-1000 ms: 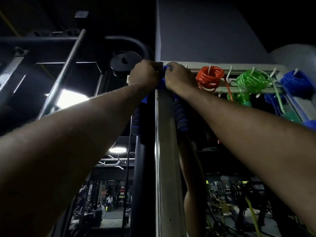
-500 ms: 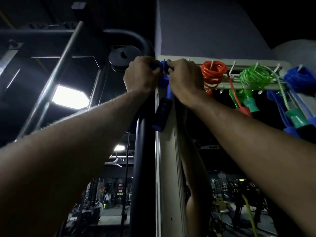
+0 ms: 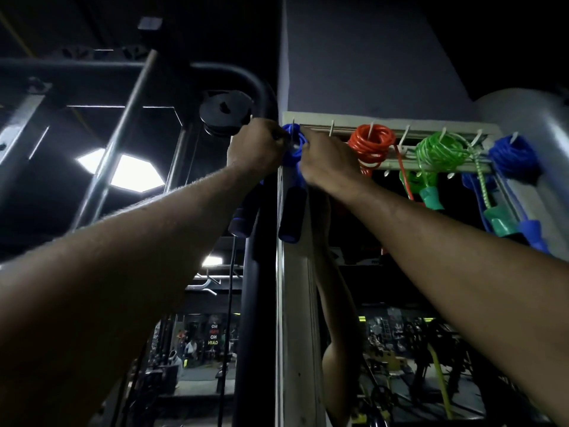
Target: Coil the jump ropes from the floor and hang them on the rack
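A white rack (image 3: 345, 124) with hooks runs along the top of a mirror, high above me. My left hand (image 3: 257, 146) and my right hand (image 3: 326, 161) both grip a coiled blue jump rope (image 3: 294, 140) at the rack's leftmost hook. Its two dark blue handles (image 3: 291, 215) hang down below my hands. Further right hang an orange coil (image 3: 371, 143), a green coil (image 3: 438, 151) with teal handles, and another blue coil (image 3: 512, 155).
A black cable-machine frame with a pulley (image 3: 224, 114) stands just left of the rack. A dark vertical post (image 3: 258, 288) runs beside the white mirror frame (image 3: 295, 318). A large grey ball (image 3: 532, 124) sits at the far right. The mirror reflects the gym.
The blue coil now shows between my hands at the leftmost hook, and both handles hang lower. My hands stay at the same hook; the camera has shifted slightly.
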